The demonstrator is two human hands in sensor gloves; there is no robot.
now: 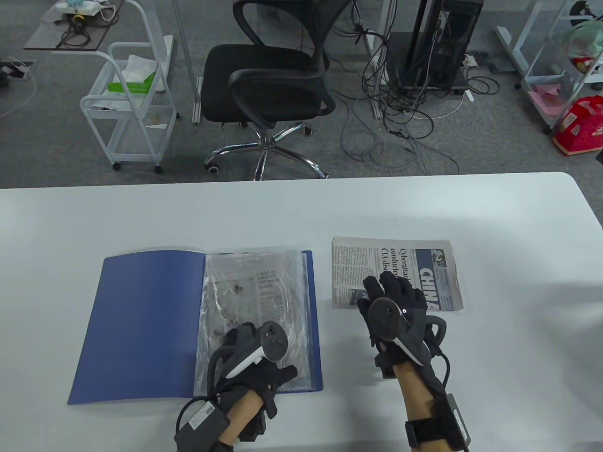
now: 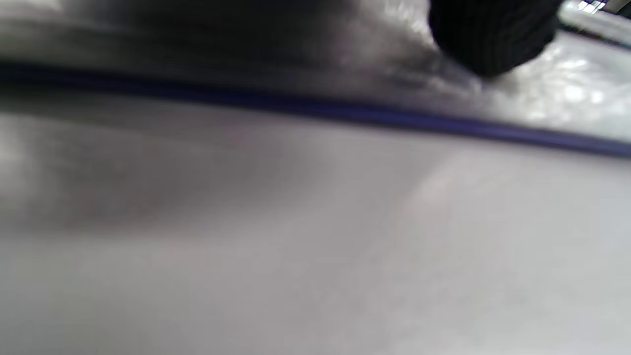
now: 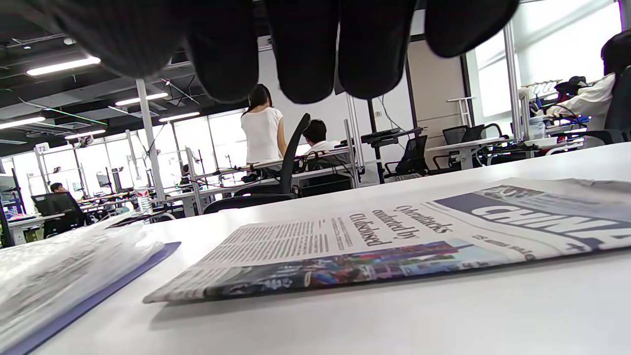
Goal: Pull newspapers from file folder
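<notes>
resting left hand on folder sleeve | right hand spread over newspaper

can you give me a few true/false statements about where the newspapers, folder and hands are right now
1. The blue file folder lies open on the table. True.
2. A folded newspaper lies on the table to the right of the folder. True.
3. The left hand is lifting that folded newspaper. False: it rests on the folder's plastic sleeve.
4. The sleeve is empty. False: printed newspaper shows through it.
5. The right hand is over the folded newspaper, fingers spread. True.
6. The folded newspaper lies on top of the folder. False: they lie apart.
</notes>
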